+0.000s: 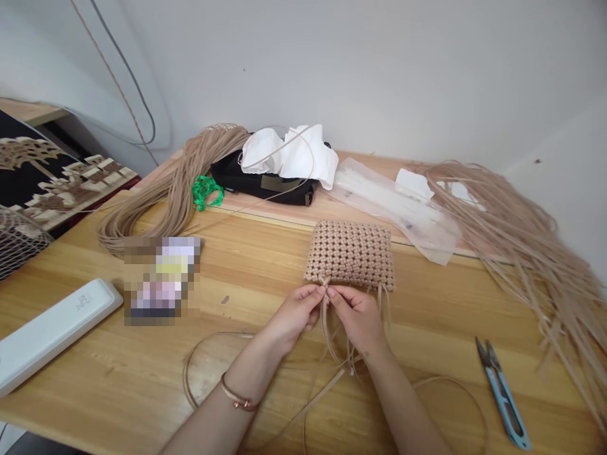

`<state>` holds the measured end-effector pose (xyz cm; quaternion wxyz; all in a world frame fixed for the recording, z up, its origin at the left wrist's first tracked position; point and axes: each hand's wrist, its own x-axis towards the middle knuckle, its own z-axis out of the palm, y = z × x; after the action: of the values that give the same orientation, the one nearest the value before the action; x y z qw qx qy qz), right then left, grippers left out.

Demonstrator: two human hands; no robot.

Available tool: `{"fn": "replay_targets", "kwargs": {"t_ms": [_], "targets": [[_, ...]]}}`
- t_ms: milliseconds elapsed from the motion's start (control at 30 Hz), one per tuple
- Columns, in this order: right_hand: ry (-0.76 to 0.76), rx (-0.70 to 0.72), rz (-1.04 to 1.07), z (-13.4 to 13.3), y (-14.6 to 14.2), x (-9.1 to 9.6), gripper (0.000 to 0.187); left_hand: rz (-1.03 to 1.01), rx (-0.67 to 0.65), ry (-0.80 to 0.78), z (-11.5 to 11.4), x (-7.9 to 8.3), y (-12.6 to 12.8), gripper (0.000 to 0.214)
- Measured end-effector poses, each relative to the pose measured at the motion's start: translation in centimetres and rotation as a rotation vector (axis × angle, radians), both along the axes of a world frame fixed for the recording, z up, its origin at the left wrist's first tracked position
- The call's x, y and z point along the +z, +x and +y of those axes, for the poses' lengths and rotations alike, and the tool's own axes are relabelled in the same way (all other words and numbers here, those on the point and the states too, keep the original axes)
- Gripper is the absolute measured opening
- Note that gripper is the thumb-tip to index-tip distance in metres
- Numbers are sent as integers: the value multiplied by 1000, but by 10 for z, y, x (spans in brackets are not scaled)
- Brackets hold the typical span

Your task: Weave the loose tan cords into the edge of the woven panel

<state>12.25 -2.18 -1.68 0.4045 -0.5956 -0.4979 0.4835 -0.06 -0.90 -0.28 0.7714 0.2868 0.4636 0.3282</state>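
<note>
Left hand [294, 315]: I pinch strips [324, 321]
Right hand [359, 318]: I pinch them too
Woven piece [351, 254]: just beyond, flat

Green bundle [207, 185] beside black pouch [246, 186]

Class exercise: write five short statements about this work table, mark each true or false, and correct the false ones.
1. The left hand and right hand pinch strands at the near edge of the woven piece. True.
2. Blue-handled snips lie to the right of both hands. True.
3. Nothing is worn on either arm. False: a bracelet circles the left arm.
4. White sheets rest on top of a black pouch. True.
5. The right hand is holding the snips. False: it is at the strands, and the snips lie apart from it.
</note>
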Motion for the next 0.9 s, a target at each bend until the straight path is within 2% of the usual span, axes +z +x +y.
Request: {"fn": "replay_targets", "kwargs": {"t_ms": [133,300,433,533,600,767,900], "targets": [[88,46,-100,0,0,7,23,19,2,5,0,-1,1,28],[11,97,42,2,7,2,24,-56,-45,-58,1,-1,-1,28],[-101,112,141,3,14,-3,30,-17,-58,-12,0,1,-1,31],[-66,207,210,5,15,2,28,33,-39,52,-1,-1,0,34],[-15,248,184,6,15,5,24,48,-37,73,-1,-2,-1,34],[-1,148,6,6,15,3,23,80,-30,100,0,-6,-1,35],[-79,68,81,4,14,0,29,99,-15,127,1,-9,-1,37]]}}
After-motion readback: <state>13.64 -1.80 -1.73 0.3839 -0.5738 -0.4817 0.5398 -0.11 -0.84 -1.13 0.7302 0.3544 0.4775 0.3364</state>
